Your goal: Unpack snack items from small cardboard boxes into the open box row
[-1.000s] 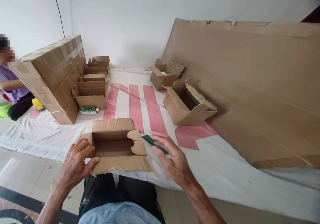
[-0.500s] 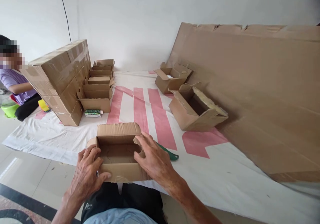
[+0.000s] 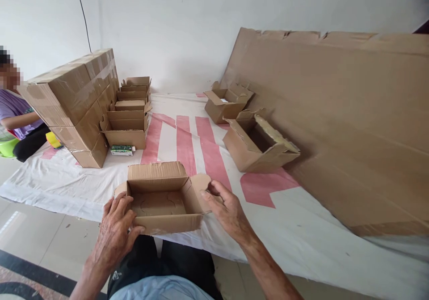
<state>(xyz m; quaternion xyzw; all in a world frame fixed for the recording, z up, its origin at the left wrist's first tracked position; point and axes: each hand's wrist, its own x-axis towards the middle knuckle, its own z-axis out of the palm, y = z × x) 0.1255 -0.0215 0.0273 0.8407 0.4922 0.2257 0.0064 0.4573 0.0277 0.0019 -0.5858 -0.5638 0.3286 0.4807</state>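
A small open cardboard box (image 3: 167,225) sits in front of me at the cloth's near edge, its inside bare and its flaps folded outward. My left hand (image 3: 117,221) grips the box's left end, thumb on the near wall and fingers over the left side. At the other end, my right hand (image 3: 226,208) pinches the right side flap (image 3: 200,183), which leans outward. Whether anything else lies under those right fingers is hidden. Beyond the box, a small green-and-white carton (image 3: 122,150) lies on the cloth.
Taped cardboard boxes (image 3: 70,99) are stacked at left, beside a row of open boxes (image 3: 125,139). Two open boxes (image 3: 248,157) stand at right before a large leaning cardboard sheet (image 3: 351,125). A person (image 3: 20,112) sits at far left near a yellow tape roll (image 3: 52,140).
My right hand has moved right, from the box's right rim to its side flap, which now stands folded outward. The green handle seen beside that hand is out of sight.
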